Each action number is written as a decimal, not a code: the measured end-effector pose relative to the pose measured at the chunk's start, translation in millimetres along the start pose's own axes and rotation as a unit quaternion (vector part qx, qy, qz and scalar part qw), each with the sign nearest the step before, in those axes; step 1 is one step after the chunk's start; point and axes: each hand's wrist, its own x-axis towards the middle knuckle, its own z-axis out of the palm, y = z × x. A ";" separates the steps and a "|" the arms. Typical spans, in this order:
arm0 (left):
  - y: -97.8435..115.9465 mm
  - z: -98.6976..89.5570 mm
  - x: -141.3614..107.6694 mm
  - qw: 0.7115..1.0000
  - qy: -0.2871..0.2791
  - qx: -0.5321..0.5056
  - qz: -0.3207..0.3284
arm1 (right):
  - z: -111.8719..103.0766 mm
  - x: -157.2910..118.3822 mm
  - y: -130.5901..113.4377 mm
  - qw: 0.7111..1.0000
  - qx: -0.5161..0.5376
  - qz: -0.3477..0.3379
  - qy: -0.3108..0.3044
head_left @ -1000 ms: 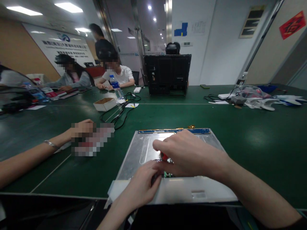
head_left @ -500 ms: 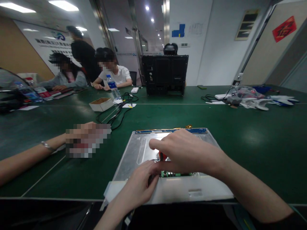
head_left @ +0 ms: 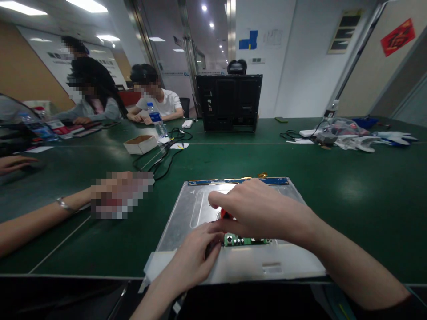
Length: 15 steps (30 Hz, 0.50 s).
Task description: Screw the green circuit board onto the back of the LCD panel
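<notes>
Head view, 12 being straight away from me. My left hand (head_left: 197, 252) sits over the metal panel (head_left: 182, 213), fingers bent; can't tell if they pinch anything. Red piece (head_left: 226, 214) at its 1 o'clock, long axis hidden. Green circuit board (head_left: 246, 241) between its 2 and 3, visible strip running 9-to-3 along the panel's near side. My right hand (head_left: 258, 209), curled around the red piece at its 9 o'clock, is nearer to that.

Dim light is shed by white rectangular ceiling panels (head_left: 86, 5) toward eleven o'clock; glare is cast on the glossy green table (head_left: 353, 189); edges are stretched.
</notes>
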 end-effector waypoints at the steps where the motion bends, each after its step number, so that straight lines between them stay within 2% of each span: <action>1: -0.2 0.2 -0.2 1.000 -0.002 0.000 -0.002 | -0.1 0.3 0.5 1.000 0.003 -0.002 -0.004; 7: 1.6 -0.1 -0.1 1.000 0.005 -0.007 -0.001 | -1.2 -0.3 -0.2 0.999 0.038 -0.028 -0.011; 15: 2.9 -0.9 0.9 1.000 -0.011 0.000 -0.016 | 1.1 0.3 3.0 1.000 0.007 -0.009 0.003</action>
